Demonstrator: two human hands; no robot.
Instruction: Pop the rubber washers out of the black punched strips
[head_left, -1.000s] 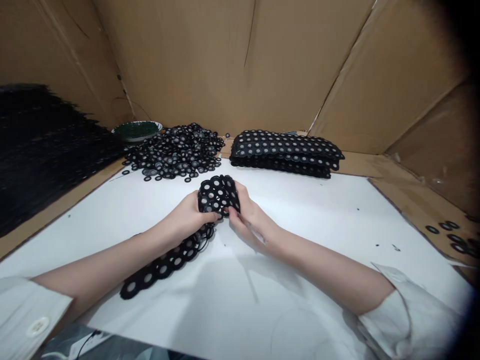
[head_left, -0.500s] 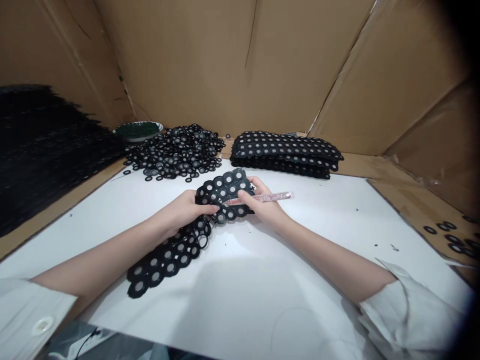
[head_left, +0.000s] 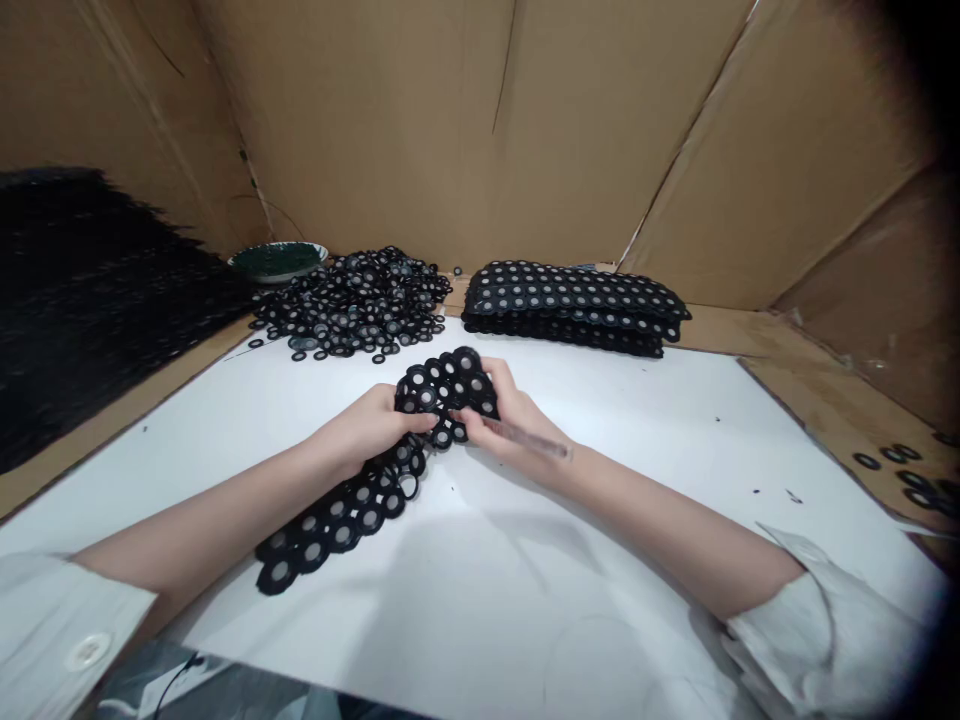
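Note:
A black sheet of joined rings (head_left: 343, 532) lies slantwise on the white tabletop, its far end lifted and bent up between my hands. My left hand (head_left: 373, 425) grips the left side of that raised end, thumb on top. At the right, my right hand (head_left: 506, 412) holds a clear, pinkish pen-like tool (head_left: 529, 438), blurred by motion. Its tip points left at the gaps between the rings, close to my left thumb. The fingers of my right hand also curl behind the sheet's right edge, partly hidden.
Behind the sheet is a heap of loose black rings (head_left: 360, 300), with a dish of dark green material (head_left: 277, 261) beside it. Folded ring sheets (head_left: 574, 300) are stacked at back right. A tall black pile (head_left: 97, 310) stands left. Cardboard walls (head_left: 420, 130) enclose the table (head_left: 637, 520).
My right hand has shifted slightly left and the tool has swung, its rear end now lower. The raised end of the sheet is bent more sharply. My left hand stays about where it was.

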